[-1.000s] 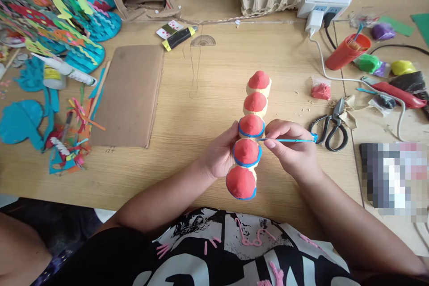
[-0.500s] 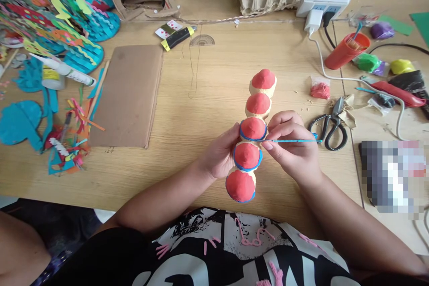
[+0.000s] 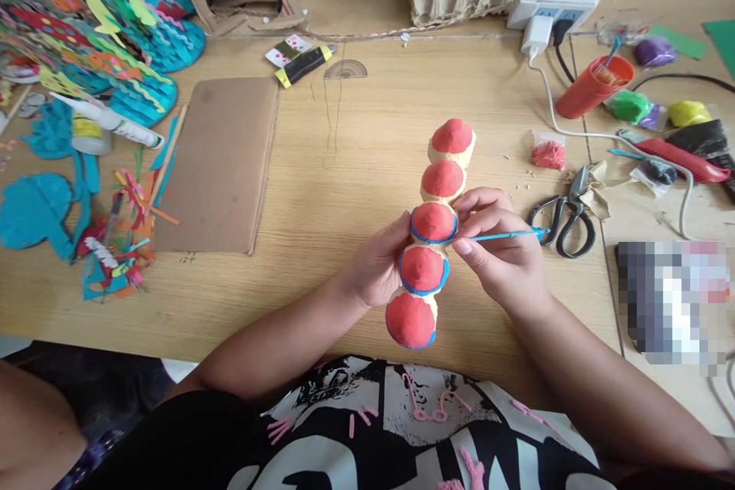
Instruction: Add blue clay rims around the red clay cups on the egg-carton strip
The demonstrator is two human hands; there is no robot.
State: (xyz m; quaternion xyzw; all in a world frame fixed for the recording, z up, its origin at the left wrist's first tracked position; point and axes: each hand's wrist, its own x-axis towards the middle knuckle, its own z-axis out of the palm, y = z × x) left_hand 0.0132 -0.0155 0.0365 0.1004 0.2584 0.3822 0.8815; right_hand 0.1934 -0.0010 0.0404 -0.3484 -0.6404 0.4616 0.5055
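Counter (image 3: 321, 207), wood-grained. Cardboard sheet (image 3: 212, 164), brown, lying flat towards my left. Five-cup strip (image 3: 435, 222), red-domed, three cups edged in blue: gripped in my left hand (image 3: 382, 264), held over the counter. Scissors (image 3: 575, 203), black-handled, just right of my right hand (image 3: 502, 253). Blue tool (image 3: 499, 235), slender: pinched in my right fingertips beside the strip.
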